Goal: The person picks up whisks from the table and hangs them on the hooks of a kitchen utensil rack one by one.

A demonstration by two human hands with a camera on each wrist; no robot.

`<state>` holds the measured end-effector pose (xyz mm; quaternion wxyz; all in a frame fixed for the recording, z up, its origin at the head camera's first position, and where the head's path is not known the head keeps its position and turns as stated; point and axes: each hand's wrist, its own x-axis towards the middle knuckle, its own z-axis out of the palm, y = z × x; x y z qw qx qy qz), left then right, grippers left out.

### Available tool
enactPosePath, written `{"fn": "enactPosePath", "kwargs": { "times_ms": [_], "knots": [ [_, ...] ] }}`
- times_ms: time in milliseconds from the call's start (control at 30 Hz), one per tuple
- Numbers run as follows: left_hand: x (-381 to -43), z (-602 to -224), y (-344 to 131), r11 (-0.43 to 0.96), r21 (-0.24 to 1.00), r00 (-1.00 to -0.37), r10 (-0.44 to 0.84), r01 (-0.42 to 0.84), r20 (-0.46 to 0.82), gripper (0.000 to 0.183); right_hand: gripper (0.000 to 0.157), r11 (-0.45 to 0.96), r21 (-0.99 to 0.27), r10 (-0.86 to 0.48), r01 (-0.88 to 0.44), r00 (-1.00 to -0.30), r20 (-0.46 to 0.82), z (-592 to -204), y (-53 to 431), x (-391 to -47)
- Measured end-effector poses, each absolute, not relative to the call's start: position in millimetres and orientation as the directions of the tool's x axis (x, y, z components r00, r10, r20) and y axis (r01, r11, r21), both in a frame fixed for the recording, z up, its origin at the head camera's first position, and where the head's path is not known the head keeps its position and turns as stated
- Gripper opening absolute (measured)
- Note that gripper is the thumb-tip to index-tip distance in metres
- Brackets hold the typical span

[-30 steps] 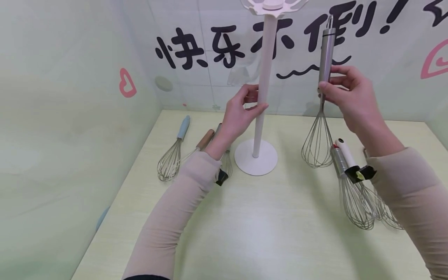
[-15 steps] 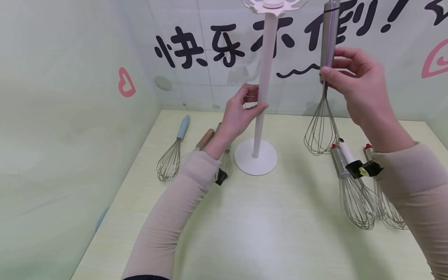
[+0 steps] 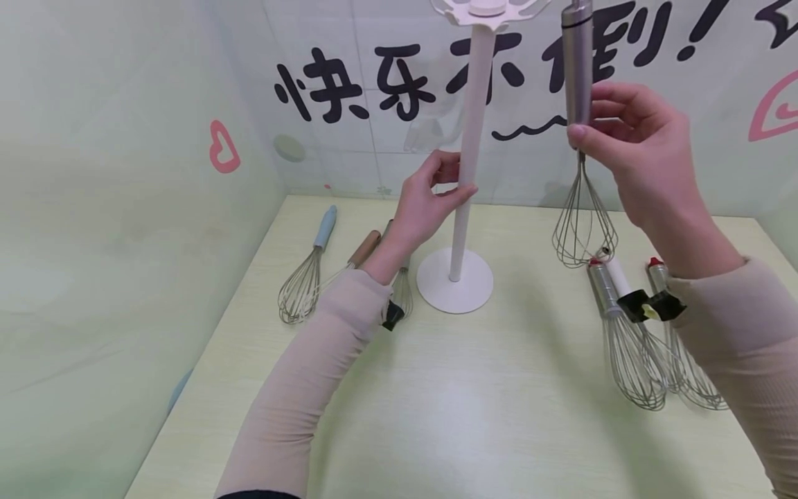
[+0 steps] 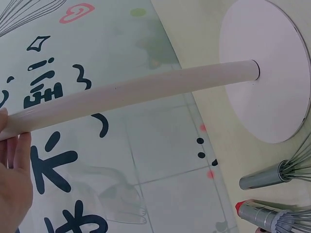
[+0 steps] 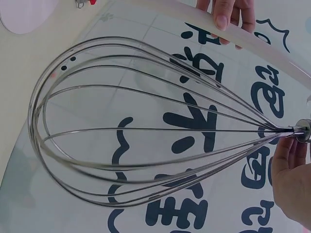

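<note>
My left hand [image 3: 430,197] grips the white pole [image 3: 472,132] of an upright stand, thumb in front and fingers behind. The stand has a round white base [image 3: 436,287] on the table and a ring of hooks [image 3: 461,10] at its top, cut off by the head view's edge. To the right of the pole, my right hand [image 3: 645,156] pinches a steel whisk [image 3: 578,76] low on its handle. The whisk hangs upright, wires down, above the table. Its wire loops [image 5: 116,87] fill the right wrist view, where only part of the hand shows.
Left of the stand lie a blue-handled whisk [image 3: 325,227], a brown-handled whisk [image 3: 364,248] and another whisk [image 3: 404,291] partly behind my left arm. At the right, several whisks [image 3: 636,367] lie close together, partly behind my right sleeve. A printed backdrop [image 3: 374,159] stands behind the table.
The right hand has lifted the whisk higher, so its handle end now leaves the head view; the whisk's wires have swung slightly to the right. The left hand stays on the pole.
</note>
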<state>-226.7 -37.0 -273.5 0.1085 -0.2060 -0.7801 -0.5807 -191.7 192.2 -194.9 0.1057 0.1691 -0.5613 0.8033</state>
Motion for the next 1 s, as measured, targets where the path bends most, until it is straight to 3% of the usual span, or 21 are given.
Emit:
{"fn": "enactPosePath", "kwargs": {
  "times_ms": [1000],
  "knots": [
    [-225, -273, -38, 0.229, 0.863, -0.889, 0.199, 0.451, 0.412, 0.035, 0.033, -0.298, -0.878, -0.071, -0.373, -0.909, 0.411, -203, 179, -193]
  ]
}}
